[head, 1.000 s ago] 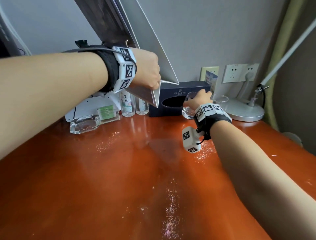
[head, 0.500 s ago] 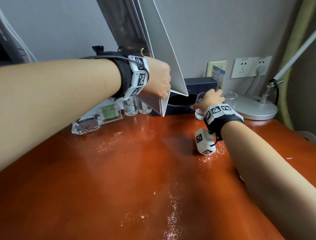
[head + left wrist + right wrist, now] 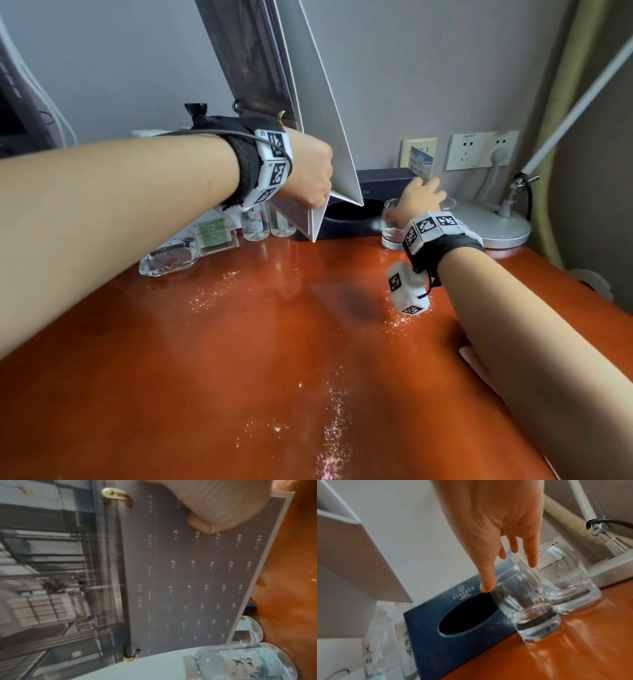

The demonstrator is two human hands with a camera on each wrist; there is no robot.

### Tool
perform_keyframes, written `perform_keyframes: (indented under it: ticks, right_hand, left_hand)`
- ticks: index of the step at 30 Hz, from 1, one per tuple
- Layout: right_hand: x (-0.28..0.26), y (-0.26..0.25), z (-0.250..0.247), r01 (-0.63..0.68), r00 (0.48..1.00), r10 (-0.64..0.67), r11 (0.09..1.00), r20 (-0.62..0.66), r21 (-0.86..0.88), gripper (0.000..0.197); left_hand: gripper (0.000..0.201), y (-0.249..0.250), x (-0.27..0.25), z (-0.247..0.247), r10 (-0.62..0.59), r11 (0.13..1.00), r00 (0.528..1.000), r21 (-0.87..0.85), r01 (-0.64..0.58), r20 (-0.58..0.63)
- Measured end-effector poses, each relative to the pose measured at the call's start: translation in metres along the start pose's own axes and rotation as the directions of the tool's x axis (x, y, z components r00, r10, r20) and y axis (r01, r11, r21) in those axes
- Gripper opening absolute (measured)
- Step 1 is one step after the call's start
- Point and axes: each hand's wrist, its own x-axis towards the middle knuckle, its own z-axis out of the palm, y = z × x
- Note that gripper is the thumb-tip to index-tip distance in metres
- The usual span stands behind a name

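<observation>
My left hand (image 3: 311, 171) grips a grey tent-style desk calendar (image 3: 308, 102) by its lower corner and holds it tilted above the back of the orange table (image 3: 239, 377). In the left wrist view my thumb (image 3: 214, 513) presses on the May page of the calendar (image 3: 197, 588). My right hand (image 3: 418, 200) reaches down over a clear drinking glass (image 3: 392, 233) standing on the table. In the right wrist view the right hand (image 3: 488, 547) has straight fingers, with its fingertips (image 3: 485, 586) at the rim of the glass (image 3: 530, 615).
A second glass (image 3: 570, 591) stands just behind the first. A dark blue tissue box (image 3: 346, 222) sits against the wall, with small bottles (image 3: 255, 222) and a glass ashtray (image 3: 169, 258) to its left. A white lamp base (image 3: 489, 226) is at the right. White powder (image 3: 335, 428) speckles the table.
The view has shifted closer. My left hand keeps the calendar raised, and my right hand stays at the top of the glass.
</observation>
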Motion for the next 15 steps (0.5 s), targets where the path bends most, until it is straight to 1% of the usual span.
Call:
perform_keyframes:
  ticks: [3,4,5,6,7,8,9,10,11,13,15]
  right_hand:
    - [0.003,0.004,-0.040,0.016,1.000,-0.015,0.991,-0.010,0.134,0.050]
    - [0.004,0.006,-0.056,0.039,0.999,-0.036,0.975,-0.017,0.220,0.042]
    - [0.003,0.008,-0.073,0.073,0.997,-0.071,0.939,-0.020,0.336,0.034]
    - [-0.001,0.009,-0.091,0.103,0.994,-0.108,0.879,-0.015,0.466,0.027]
    - [-0.009,0.008,-0.108,0.104,0.992,-0.128,0.796,-0.003,0.596,0.022]
    - [-0.019,0.006,-0.123,0.093,0.990,-0.138,0.715,0.009,0.692,0.018]
    - [-0.030,0.005,-0.138,0.101,0.987,-0.160,0.663,0.009,0.742,0.017]
    - [-0.040,0.003,-0.150,0.130,0.979,-0.202,0.645,0.004,0.753,0.019]
    - [-0.049,0.003,-0.159,0.169,0.967,-0.255,0.656,0.005,0.736,0.022]
    - [-0.064,0.005,-0.169,0.262,0.934,-0.355,0.738,0.027,0.622,0.025]
    - [-0.073,0.009,-0.169,0.380,0.905,-0.425,0.829,0.021,0.410,0.022]
  left_hand:
    - [0.032,-0.006,-0.005,-0.014,-0.003,0.999,1.000,0.034,0.004,-0.020]
    - [0.032,-0.008,-0.005,-0.019,-0.005,0.999,1.000,0.041,0.006,-0.024]
    - [0.031,-0.010,-0.005,-0.025,-0.011,0.999,0.999,0.046,0.013,-0.034]
    - [0.031,-0.013,-0.006,-0.030,-0.019,0.998,0.999,0.056,0.022,-0.049]
    - [0.030,-0.016,-0.006,-0.035,-0.026,0.998,0.998,0.062,0.030,-0.061]
    - [0.030,-0.019,-0.005,-0.040,-0.027,0.997,0.998,0.069,0.031,-0.062]
    - [0.031,-0.022,-0.005,-0.045,-0.028,0.996,0.998,0.078,0.033,-0.063]
    - [0.031,-0.026,-0.004,-0.050,-0.026,0.995,0.998,0.095,0.032,-0.063]
    - [0.030,-0.031,-0.003,-0.056,-0.020,0.993,0.998,0.112,0.027,-0.066]
    - [0.030,-0.038,-0.003,-0.069,0.008,0.988,0.998,0.153,0.001,-0.057]
    - [0.034,-0.043,-0.002,-0.079,0.029,0.981,0.998,0.193,-0.018,-0.052]
